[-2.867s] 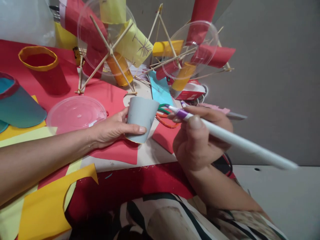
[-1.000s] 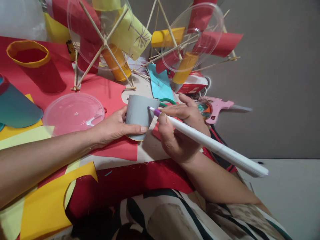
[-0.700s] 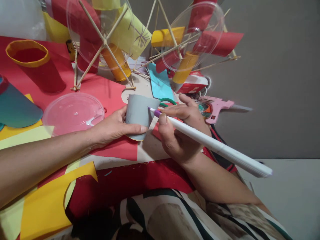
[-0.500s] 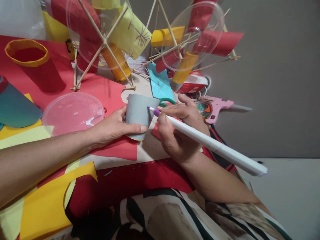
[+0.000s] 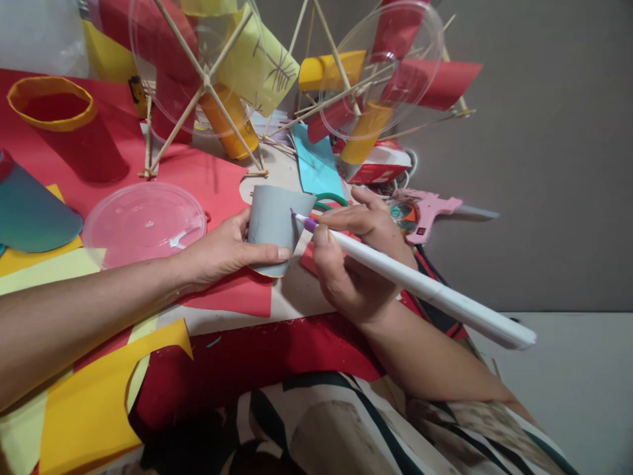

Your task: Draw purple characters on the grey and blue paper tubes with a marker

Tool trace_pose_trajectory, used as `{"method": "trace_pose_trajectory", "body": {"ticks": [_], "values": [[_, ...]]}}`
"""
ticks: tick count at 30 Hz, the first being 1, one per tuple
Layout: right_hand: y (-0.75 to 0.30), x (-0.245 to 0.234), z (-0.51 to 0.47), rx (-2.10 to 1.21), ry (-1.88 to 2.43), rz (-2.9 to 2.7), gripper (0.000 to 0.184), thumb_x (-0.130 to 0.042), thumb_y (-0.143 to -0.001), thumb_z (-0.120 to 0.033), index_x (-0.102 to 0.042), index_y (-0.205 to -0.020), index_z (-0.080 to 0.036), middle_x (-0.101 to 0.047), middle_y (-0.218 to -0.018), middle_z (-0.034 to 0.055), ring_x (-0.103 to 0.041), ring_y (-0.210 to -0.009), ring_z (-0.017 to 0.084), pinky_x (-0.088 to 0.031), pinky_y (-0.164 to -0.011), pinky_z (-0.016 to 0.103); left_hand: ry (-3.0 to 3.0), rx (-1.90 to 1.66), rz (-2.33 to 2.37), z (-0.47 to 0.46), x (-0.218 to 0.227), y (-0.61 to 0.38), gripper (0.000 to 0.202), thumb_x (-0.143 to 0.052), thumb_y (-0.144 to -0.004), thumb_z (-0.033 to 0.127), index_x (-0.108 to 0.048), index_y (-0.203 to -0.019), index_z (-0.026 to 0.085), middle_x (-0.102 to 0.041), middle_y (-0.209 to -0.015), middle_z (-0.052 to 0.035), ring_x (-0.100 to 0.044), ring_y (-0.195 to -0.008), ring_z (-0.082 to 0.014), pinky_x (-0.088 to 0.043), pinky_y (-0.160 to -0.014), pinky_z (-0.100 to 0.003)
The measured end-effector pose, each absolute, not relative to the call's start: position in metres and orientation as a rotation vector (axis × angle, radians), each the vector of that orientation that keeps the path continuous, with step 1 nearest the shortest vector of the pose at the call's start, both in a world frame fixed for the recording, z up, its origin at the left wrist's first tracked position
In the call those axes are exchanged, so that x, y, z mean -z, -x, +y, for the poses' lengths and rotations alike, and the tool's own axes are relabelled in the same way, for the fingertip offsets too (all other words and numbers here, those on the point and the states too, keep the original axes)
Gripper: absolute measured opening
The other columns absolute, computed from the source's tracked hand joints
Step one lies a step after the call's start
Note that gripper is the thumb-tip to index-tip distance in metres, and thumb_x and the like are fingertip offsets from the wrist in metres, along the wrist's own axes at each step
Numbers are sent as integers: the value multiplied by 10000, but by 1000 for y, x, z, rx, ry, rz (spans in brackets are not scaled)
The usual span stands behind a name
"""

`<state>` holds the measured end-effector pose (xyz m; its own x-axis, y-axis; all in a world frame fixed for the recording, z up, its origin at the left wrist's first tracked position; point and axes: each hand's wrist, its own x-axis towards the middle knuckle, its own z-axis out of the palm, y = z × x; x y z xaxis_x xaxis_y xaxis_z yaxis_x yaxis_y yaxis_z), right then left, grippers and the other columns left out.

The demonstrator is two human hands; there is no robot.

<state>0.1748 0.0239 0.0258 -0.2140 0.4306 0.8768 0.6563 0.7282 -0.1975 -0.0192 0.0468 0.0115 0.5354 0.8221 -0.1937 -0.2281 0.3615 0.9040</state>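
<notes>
Drawing on the grey paper tube [image 5: 274,227] seems to be the step in hand, judged barely begun: only a short purple mark [image 5: 291,212] can be made out on its wall. Tube is held over the front part of the bench [image 5: 309,297], slightly tilted, thin yellow line at the lower edge. It is gripped by the left hand [image 5: 230,252], thumb laid across the lower front, fingers mostly hidden behind. White pen [image 5: 430,285] is pinched in the right hand [image 5: 359,280], purple tip at the mark; firm contact cannot be confirmed.

For the next move, a still tube and light, even tip pressure are probably called for; wall looks thin and might be dented.

Clear lid [image 5: 143,214] is seen left of the tube, partly covered by the forearm; blue paper [image 5: 319,168] behind, pink glue gun [image 5: 435,208] beyond the right hand. Farther back, stick frames [image 5: 206,81] are set up with paper rolls [image 5: 455,84].

Versus the earliest frame: there the pen is held off the tube and no mark is seen; now the tip is brought to the wall. Glue gun, largely covered there, is now exposed. Left-hand grip is practically unchanged.
</notes>
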Motion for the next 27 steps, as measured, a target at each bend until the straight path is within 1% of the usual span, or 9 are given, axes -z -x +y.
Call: {"method": "trace_pose_trajectory", "body": {"ticks": [4, 6, 9, 12, 15, 18, 21, 25, 27], "values": [[-176, -24, 27, 269, 816, -1842, 143, -652, -1015, -207, -680, -1101, -319, -764, -842, -16, -764, -744, 234, -614, -1081, 607, -955, -770, 712, 47, -11, 18, 742, -1028, -657, 267, -720, -1329, 201, -791, -1334, -94, -723, -1226, -293, -581, -1026, -389], [-178, -23, 28, 271, 814, -1854, 151, -658, -1013, -217, -679, -1115, -327, -760, -842, -18, -768, -751, 239, -612, -1086, 617, -949, -774, 699, 47, -11, 18, 744, -1034, -647, 276, -726, -1321, 204, -790, -1336, -92, -723, -1230, -295, -580, -1038, -396], [-179, -24, 27, 289, 848, -1868, 100, -624, -1034, -244, -664, -1070, -328, -756, -816, -14, -773, -736, 245, -614, -1099, 645, -953, -775, 714, 47, -10, 18, 739, -1042, -641, 316, -735, -1305, 209, -793, -1313, -94, -726, -1229, -304, -576, -1066, -426], [-181, -26, 24, 292, 851, -1840, 61, -600, -1051, -293, -656, -1044, -318, -763, -818, -3, -789, -749, 247, -633, -1080, 653, -961, -786, 748, 46, -10, 18, 713, -1035, -660, 361, -736, -1290, 213, -793, -1280, -97, -730, -1220, -311, -573, -1078, -453], [-182, -28, 22, 216, 821, -1813, 38, -643, -1021, -316, -659, -1050, -298, -785, -848, -8, -813, -777, 241, -636, -1081, 637, -942, -808, 757, 46, -10, 18, 719, -1036, -654, 341, -725, -1290, 213, -791, -1271, -99, -734, -1205, -309, -578, -1057, -445], [-182, -25, 23, 133, 806, -1818, 37, -688, -983, -286, -671, -1016, -282, -817, -858, -3, -830, -790, 248, -630, -1070, 624, -924, -812, 736, 47, -10, 17, 727, -1044, -635, 303, -726, -1282, 208, -792, -1287, -104, -731, -1216, -311, -574, -1059, -437], [-180, -21, 25, 153, 816, -1851, 67, -694, -966, -233, -668, -990, -290, -820, -842, -8, -828, -773, 250, -626, -1032, 602, -903, -818, 724, 46, -10, 17, 731, -1042, -623, 258, -717, -1275, 197, -790, -1311, -109, -725, -1237, -314, -573, -1065, -434], [-179, -17, 27, 192, 781, -1888, 128, -708, -946, -203, -656, -1017, -296, -795, -825, -48, -809, -747, 227, -601, -1059, 593, -896, -822, 751, 46, -11, 16, 758, -1033, -619, 221, -689, -1294, 186, -785, -1326, -114, -718, -1259, -323, -574, -1061, -437], [-179, -16, 29, 224, 751, -1886, 124, -720, -946, -220, -653, -1022, -291, -778, -809, -67, -796, -726, 201, -597, -1073, 573, -902, -818, 761, 45, -12, 16, 766, -1028, -621, 215, -681, -1303, 180, -784, -1323, -119, -716, -1261, -329, -576, -1057, -442]]}}
